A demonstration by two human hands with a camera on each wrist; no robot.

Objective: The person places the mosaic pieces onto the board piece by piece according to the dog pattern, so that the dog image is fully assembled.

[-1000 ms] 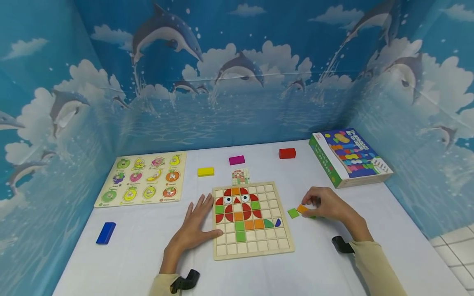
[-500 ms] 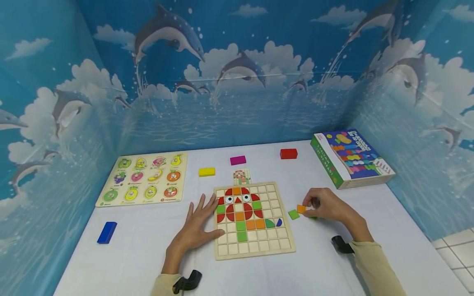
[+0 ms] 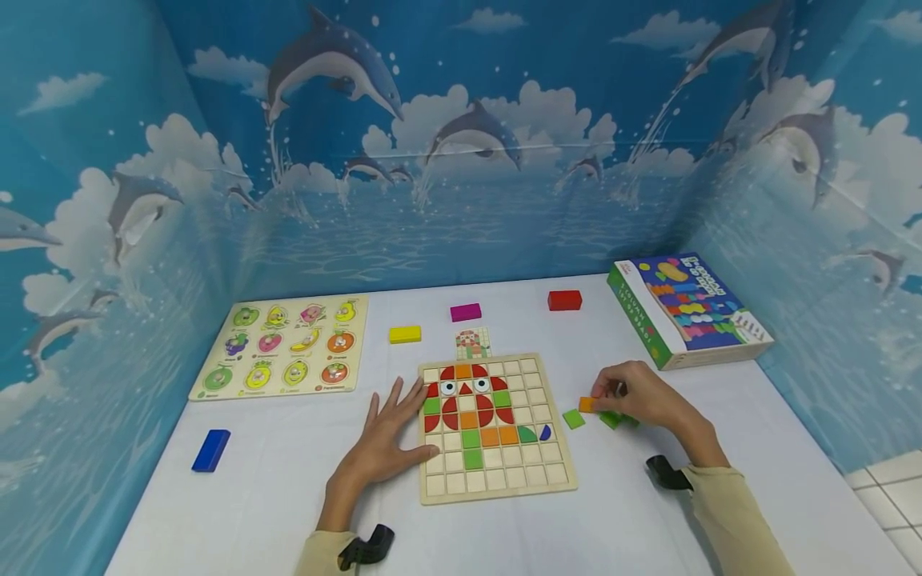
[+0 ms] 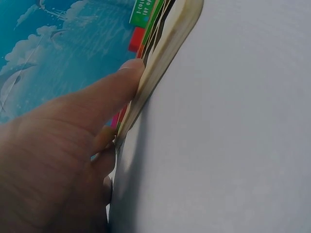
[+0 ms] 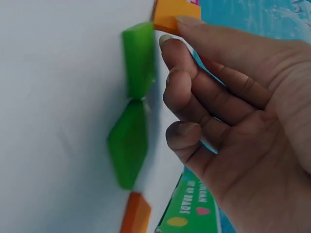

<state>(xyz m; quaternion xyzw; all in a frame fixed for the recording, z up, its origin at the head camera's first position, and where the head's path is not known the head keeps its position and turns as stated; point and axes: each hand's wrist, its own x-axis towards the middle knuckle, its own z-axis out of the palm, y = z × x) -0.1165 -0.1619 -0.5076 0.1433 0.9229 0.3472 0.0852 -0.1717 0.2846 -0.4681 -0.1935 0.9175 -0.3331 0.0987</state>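
Observation:
My right hand [image 3: 641, 394] pinches a square orange tile [image 3: 587, 405] just right of the wooden grid board. In the right wrist view the thumb lies on this orange tile [image 5: 167, 17], while the other fingers are bent. A green tile [image 3: 574, 418] lies left of that hand, and more green tiles [image 3: 611, 419] lie partly beneath it. My left hand [image 3: 380, 448] is spread against the left edge of the board [image 3: 515, 478], thumb [image 4: 129, 73] over its rim. Red, orange and green pieces form a picture on the board, with two round eyes and a small blue piece.
A small picture card [image 3: 472, 342] lies behind the board. Yellow [image 3: 406, 334], magenta [image 3: 466, 312], red [image 3: 565, 300] and blue [image 3: 211, 450] blocks are spread about. A fruit puzzle board [image 3: 281, 348] is at back left, a game box [image 3: 691, 312] at back right. Dolphin-print cloth surrounds the table.
The orange tile has turned from slanted to nearly square with the view. The right hand has shifted slightly up, uncovering more of the green tiles. The left hand stays on the board.

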